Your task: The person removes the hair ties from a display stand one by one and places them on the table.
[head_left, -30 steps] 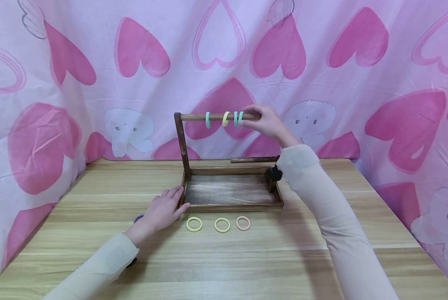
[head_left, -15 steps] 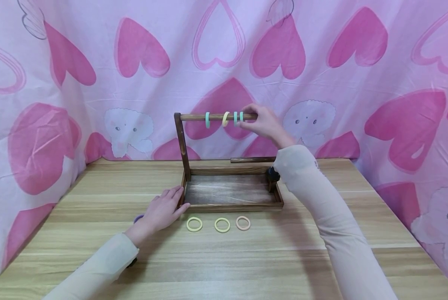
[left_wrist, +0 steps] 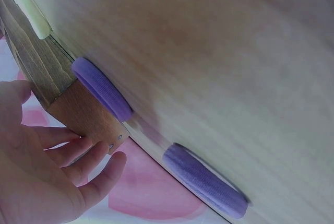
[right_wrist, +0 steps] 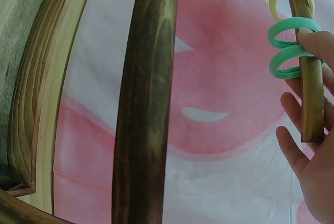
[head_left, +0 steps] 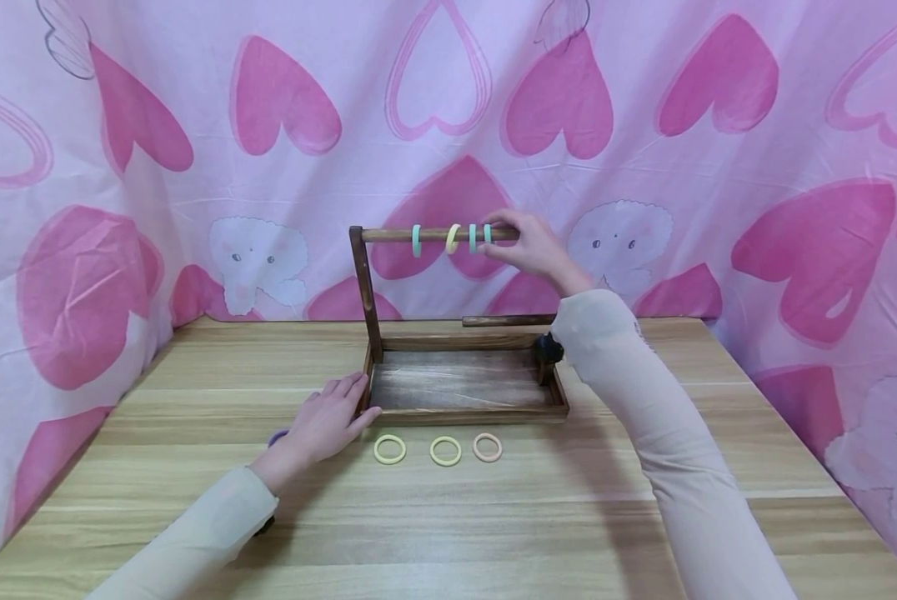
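My right hand (head_left: 533, 246) is at the free right end of a wooden rack's upper bar (head_left: 388, 235), thumb and forefinger curled about the outermost green hair tie (right_wrist: 287, 62). That tie encircles the bar; a second green one (right_wrist: 282, 31) hangs close beside it. Farther left on the bar are a yellow hair tie (head_left: 452, 239) and another green one (head_left: 416, 241). My left hand (head_left: 324, 421) rests against the left end of the rack's tray base (head_left: 467, 415), its fingers extended. Two purple hair ties (left_wrist: 102, 89) lie on the table near it, mostly hidden in the head view.
In front of the tray, two yellow hair ties (head_left: 390, 449) and a peach one (head_left: 487, 447) lie on the wooden table (head_left: 448, 533). A lower bar (head_left: 504, 320) juts out behind the right sleeve. A pink heart-print curtain (head_left: 448, 108) hangs behind the table.
The outermost green hair tie has gone from tilted to hanging straight on the bar and shifted slightly right. My right hand has moved only a little; the left hand stays put.
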Tool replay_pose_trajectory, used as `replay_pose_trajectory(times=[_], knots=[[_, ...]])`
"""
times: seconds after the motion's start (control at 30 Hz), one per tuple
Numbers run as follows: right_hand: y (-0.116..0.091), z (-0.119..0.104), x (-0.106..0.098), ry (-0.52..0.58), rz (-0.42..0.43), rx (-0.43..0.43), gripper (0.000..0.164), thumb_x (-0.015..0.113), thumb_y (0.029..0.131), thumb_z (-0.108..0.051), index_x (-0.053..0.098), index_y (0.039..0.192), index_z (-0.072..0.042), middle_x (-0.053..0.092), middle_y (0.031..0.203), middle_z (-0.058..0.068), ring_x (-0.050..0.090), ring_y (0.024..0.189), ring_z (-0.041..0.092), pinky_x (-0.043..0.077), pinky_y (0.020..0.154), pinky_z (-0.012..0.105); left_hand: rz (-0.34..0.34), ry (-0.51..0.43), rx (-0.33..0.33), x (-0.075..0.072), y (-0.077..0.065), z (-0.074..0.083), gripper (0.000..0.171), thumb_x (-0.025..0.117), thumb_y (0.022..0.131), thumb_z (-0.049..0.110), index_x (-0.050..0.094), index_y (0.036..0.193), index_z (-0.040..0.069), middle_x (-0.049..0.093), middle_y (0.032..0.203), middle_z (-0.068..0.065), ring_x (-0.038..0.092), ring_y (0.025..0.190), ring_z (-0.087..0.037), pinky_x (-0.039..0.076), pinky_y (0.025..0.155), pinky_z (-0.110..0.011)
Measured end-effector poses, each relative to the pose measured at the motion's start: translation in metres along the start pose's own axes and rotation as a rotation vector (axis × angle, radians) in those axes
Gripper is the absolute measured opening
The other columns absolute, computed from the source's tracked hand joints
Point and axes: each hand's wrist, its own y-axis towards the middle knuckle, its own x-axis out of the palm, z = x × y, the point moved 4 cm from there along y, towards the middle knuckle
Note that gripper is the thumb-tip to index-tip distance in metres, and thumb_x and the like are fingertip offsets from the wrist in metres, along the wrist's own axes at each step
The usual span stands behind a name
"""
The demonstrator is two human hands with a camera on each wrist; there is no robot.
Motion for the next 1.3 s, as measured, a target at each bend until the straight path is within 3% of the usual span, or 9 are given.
replay_pose_trajectory(times=[0.13,0.37,0.6,0.8,1.03,1.3], knots=[[0.0,0.003,-0.001,0.038,0.001,0.025,0.037,0.071,0.075,-0.014,0.058,0.108,-0.003,0.061,0.097,0.009,0.057,0.09,0.018,0.043,0.083,0.035,-0.004,-0.002,-0.002,0.0,0.0,0.0,0.061,0.046,0.088,0.044,0.042,0.129,-0.002,0.042,0.129,-0.017,0.04,0.113,-0.034,0.039,0.08,-0.052],[-0.003,0.01,-0.006,0.068,0.024,0.033,0.036,0.071,0.075,-0.016,0.059,0.106,-0.003,0.06,0.089,0.01,0.055,0.08,0.018,0.043,0.072,0.028,-0.011,-0.004,-0.003,0.0,0.0,0.0,0.062,0.045,0.089,0.044,0.041,0.129,-0.002,0.041,0.13,-0.017,0.039,0.114,-0.035,0.038,0.081,-0.052],[-0.009,0.019,-0.009,0.192,0.047,0.111,0.04,0.072,0.073,-0.013,0.057,0.108,-0.001,0.06,0.091,0.012,0.055,0.08,0.02,0.043,0.07,0.029,-0.008,-0.006,-0.001,0.0,0.0,0.0,0.061,0.046,0.089,0.043,0.042,0.129,-0.003,0.041,0.129,-0.018,0.039,0.114,-0.035,0.038,0.081,-0.053],[-0.013,0.021,-0.011,0.188,0.067,0.147,0.039,0.073,0.073,-0.02,0.058,0.107,-0.008,0.058,0.091,0.007,0.053,0.08,0.017,0.043,0.069,0.028,0.008,-0.004,0.004,0.0,0.0,0.0,0.06,0.047,0.088,0.042,0.042,0.129,-0.003,0.042,0.129,-0.018,0.04,0.113,-0.035,0.038,0.08,-0.052],[-0.017,0.025,-0.017,0.169,0.108,0.103,0.036,0.07,0.076,-0.014,0.058,0.108,-0.004,0.057,0.091,0.01,0.055,0.081,0.021,0.045,0.067,0.028,0.012,0.002,0.006,0.001,0.0,0.0,0.061,0.046,0.089,0.043,0.042,0.128,-0.003,0.042,0.129,-0.017,0.04,0.113,-0.035,0.039,0.079,-0.052],[-0.025,0.03,-0.025,0.163,0.121,0.131,0.042,0.067,0.078,-0.016,0.054,0.116,-0.002,0.056,0.1,0.011,0.056,0.086,0.024,0.048,0.068,0.028,0.01,0.002,0.006,0.002,0.0,-0.001,0.061,0.045,0.089,0.044,0.042,0.129,-0.003,0.042,0.129,-0.017,0.041,0.113,-0.035,0.039,0.079,-0.052]])
